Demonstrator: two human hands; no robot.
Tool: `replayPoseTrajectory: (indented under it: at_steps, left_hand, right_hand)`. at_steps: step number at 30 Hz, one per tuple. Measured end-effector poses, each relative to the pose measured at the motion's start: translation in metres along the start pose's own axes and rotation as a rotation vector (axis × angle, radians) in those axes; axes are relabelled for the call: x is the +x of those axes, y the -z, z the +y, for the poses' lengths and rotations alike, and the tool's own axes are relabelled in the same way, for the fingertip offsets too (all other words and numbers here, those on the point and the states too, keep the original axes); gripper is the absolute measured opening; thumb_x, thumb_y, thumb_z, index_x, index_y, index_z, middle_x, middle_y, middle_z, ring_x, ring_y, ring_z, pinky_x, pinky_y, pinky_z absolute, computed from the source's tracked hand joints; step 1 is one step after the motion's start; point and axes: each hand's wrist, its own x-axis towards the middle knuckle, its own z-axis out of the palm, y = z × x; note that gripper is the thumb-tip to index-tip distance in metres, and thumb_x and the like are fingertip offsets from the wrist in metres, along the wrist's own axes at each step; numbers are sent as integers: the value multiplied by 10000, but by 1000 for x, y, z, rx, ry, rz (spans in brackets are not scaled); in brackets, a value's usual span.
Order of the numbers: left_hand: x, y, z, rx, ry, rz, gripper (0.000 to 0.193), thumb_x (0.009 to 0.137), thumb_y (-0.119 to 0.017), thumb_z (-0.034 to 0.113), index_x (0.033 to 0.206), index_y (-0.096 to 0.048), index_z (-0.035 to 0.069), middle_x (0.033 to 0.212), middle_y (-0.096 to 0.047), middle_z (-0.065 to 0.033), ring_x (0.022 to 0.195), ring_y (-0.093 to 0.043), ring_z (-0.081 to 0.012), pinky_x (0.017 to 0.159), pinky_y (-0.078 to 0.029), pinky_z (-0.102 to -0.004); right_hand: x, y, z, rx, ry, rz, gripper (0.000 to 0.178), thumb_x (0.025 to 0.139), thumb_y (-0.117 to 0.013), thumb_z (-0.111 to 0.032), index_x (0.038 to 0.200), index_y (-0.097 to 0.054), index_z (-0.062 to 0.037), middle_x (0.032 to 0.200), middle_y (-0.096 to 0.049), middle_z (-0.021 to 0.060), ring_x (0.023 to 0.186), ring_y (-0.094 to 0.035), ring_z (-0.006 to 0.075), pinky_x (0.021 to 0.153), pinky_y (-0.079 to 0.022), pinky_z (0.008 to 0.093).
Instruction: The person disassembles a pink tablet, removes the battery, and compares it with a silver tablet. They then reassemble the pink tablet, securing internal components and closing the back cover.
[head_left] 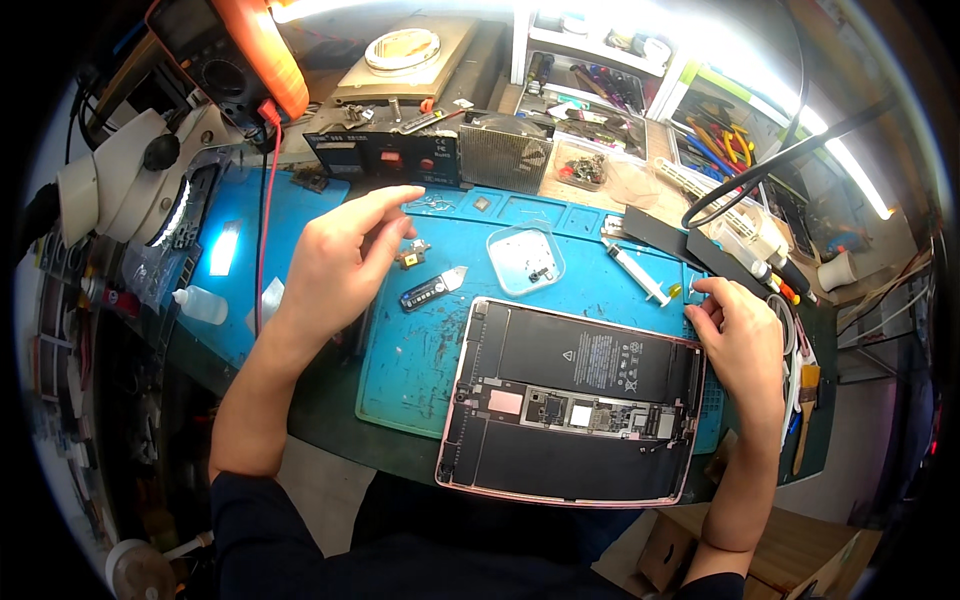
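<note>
ok, head view: opened tablet (572, 405), pink-rimmed metal shell, two flat black battery slabs and a narrow board between, lies on the scuffed blue mat (410, 360). right hand (742, 340) curls at its top right corner, probably pinching something small, can't tell. left hand (340, 262) hovers loose, empty, over a small utility knife (432, 290). clear square tray (525, 258) sits behind the tablet.
</note>
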Motion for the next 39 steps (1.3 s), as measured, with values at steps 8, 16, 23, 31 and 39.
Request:
replayPoseTrajectory:
  at_steps: [8, 16, 23, 31, 39]
  left_hand:
    - [0, 1, 0, -4, 6, -1, 344, 1007, -632, -22, 1346, -684, 8, 944, -753, -100, 807, -703, -126, 723, -580, -274]
    - [0, 1, -2, 24, -25, -12, 357, 1004, -640, -15, 1357, -680, 14, 950, -753, -100, 813, -704, -126, 729, -582, -274]
    - [0, 3, 3, -40, -55, -149, 165, 963, -734, 54, 1123, -751, 18, 989, -741, -104, 796, -692, -164, 673, -548, -305]
    - [-21, 1, 38, -268, -232, -741, 124, 892, -807, 68, 1003, -752, 61, 977, -659, -63, 925, -684, -247, 779, -544, -356]
    - [-22, -5, 44, -186, -222, -644, 104, 887, -793, 69, 965, -728, 51, 961, -656, -71, 928, -673, -268, 792, -544, -370]
  right_hand:
    - [-1, -1, 1, 8, 6, 4, 234, 848, -824, -123, 1054, -730, -64, 829, -710, 62, 726, -698, 232, 677, -547, 371]
    - [-1, -1, 2, 7, 3, -8, 236, 851, -821, -129, 1058, -730, -64, 826, -709, 60, 725, -699, 228, 674, -546, 372]
    - [0, -1, 2, 9, 0, -12, 241, 853, -818, -130, 1066, -728, -60, 828, -710, 65, 726, -700, 235, 680, -548, 373]
    - [0, -2, 2, 6, 5, 4, 244, 850, -817, -127, 1066, -725, -60, 829, -709, 69, 732, -697, 243, 681, -546, 380]
    - [-1, -2, 2, 2, -8, 2, 235, 858, -813, -138, 1061, -725, -60, 826, -706, 69, 738, -695, 245, 688, -543, 384]
